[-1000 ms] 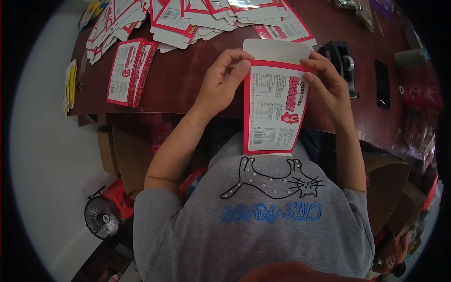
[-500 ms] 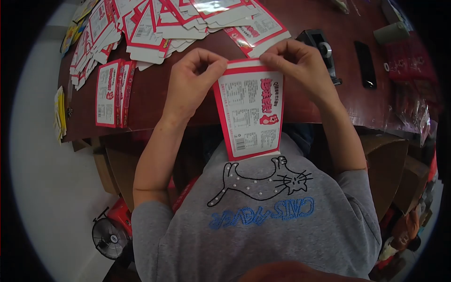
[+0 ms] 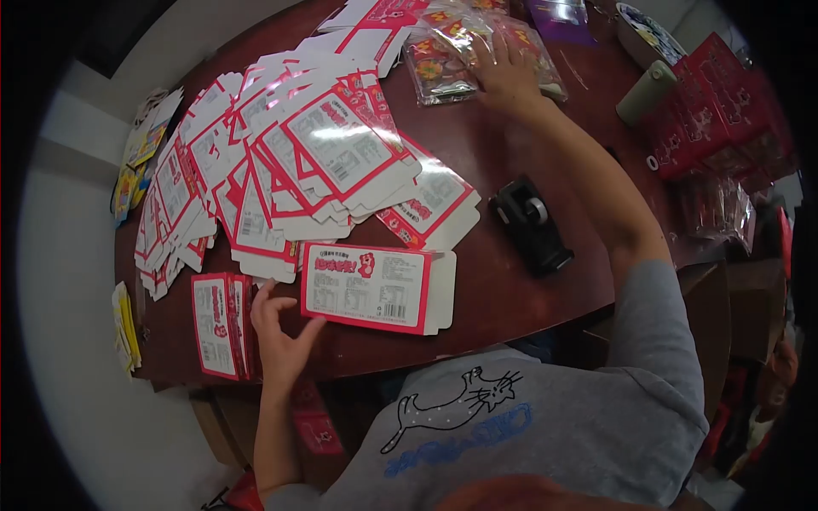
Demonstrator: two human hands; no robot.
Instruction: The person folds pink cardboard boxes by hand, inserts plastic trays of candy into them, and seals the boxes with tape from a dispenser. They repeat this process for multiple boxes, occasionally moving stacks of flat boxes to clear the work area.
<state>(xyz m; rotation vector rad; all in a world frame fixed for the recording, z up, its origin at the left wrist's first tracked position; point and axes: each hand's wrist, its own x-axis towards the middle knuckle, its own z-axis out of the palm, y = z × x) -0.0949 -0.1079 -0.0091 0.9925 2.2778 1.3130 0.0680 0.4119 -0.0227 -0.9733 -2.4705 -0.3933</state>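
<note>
- Evidently the work has reached the fetching step: the right hand (image 3: 509,75) is stretched across the table (image 3: 503,153) to the clear packets (image 3: 441,70) at the far edge, fingers spread over them.
- Whether those fingers have any hold on a packet, I can't tell; they look extended rather than curled.
- Nearer the body lies the red-and-white carton (image 3: 366,287), face up by the table's front edge, its white flap (image 3: 443,291) sticking out unfolded at the right end.
- Beside its left corner, the left hand (image 3: 285,341) is loose and ungripping, thumb at that corner, fingers bent.
- To my mind, taking a packet calls for those right fingers to close on just one, with the carton kept steady.
- As for containers, the see-through packets show colourful printed pieces inside; the carton's inside is hidden from me.
- Left of that hand stand more boxed cartons (image 3: 215,324), contents unseen. Behind sprawls a heap of flat cartons (image 3: 341,140).
- At the far right, a bowl (image 3: 656,34) holds something dark and mottled.
</note>
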